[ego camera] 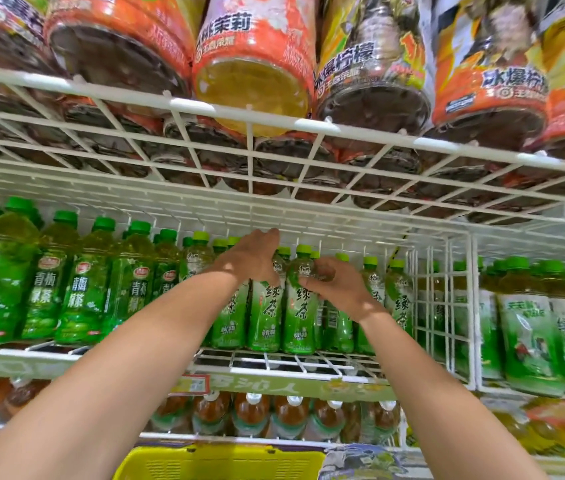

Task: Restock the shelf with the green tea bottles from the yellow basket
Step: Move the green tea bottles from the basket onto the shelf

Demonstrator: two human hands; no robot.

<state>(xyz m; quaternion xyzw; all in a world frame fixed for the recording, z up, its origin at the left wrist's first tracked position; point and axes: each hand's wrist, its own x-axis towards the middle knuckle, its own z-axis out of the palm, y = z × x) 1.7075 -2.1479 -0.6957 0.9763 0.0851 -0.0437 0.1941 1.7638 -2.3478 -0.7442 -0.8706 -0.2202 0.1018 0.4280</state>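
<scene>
Both my hands reach up to the middle wire shelf [274,367]. My left hand [250,258] grips the neck of a green tea bottle [264,317] that stands on the shelf. My right hand [334,282] holds the shoulder of the neighbouring green tea bottle [300,313], also upright on the shelf. More green tea bottles [399,299] of the same kind stand behind and to the right of them. The yellow basket [218,462] shows at the bottom edge, below my arms; its contents are hidden.
Green plum tea bottles [45,278] fill the shelf's left part. A white wire divider [444,306] closes the right side, with other green bottles [530,334] beyond. Large bottles [253,71] lie on the wire shelf overhead. Brown tea bottles [250,414] stand on the shelf below.
</scene>
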